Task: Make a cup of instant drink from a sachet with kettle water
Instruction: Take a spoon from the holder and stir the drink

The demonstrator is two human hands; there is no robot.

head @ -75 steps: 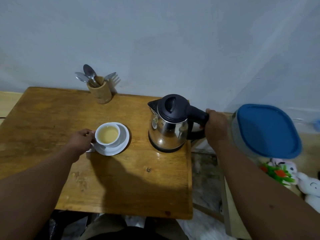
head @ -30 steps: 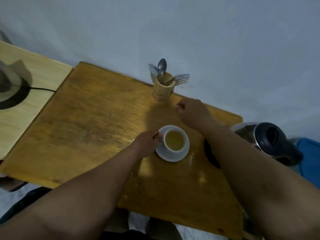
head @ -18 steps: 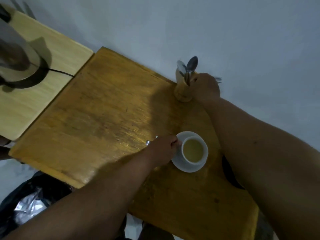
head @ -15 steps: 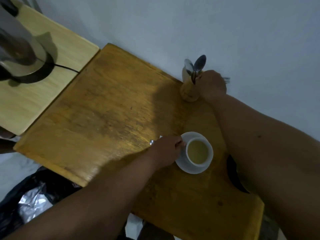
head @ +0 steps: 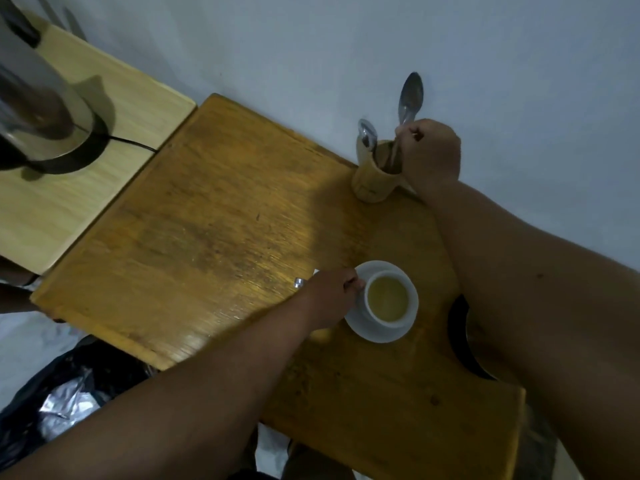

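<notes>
- Since half a second ago, the spoon [head: 409,98] in my right hand [head: 431,154] stands higher above the wooden holder [head: 372,174], its bowl now well clear of the rim; the cup has not moved.
- Far left, on a paler side table [head: 86,147], a steel kettle [head: 31,109] sits on its black base, with a black cord running off toward the counter.
- Below the counter's near left edge lies a black bag [head: 52,403] with crinkled silver foil in it.
- On the brown wooden counter [head: 207,237], my left hand [head: 329,299] rests beside the saucer [head: 377,330], its fingers closed on the cup's handle side; I cannot tell whether they pinch the handle itself.
- A small shiny scrap [head: 299,281] pokes out just left of that hand; too little shows to name it.
- The white cup [head: 388,299] stands upright on the saucer, filled with pale yellow drink, near the counter's right side.
- Toward the back, against the wall, the holder keeps a second spoon [head: 367,135] leaning at its left rim.
- My right hand's fingers are curled shut around the raised spoon's handle, right above the holder's mouth.
- Under my right forearm, a dark round base [head: 457,341] with a strip of metal shows at the counter's right edge, mostly hidden.
</notes>
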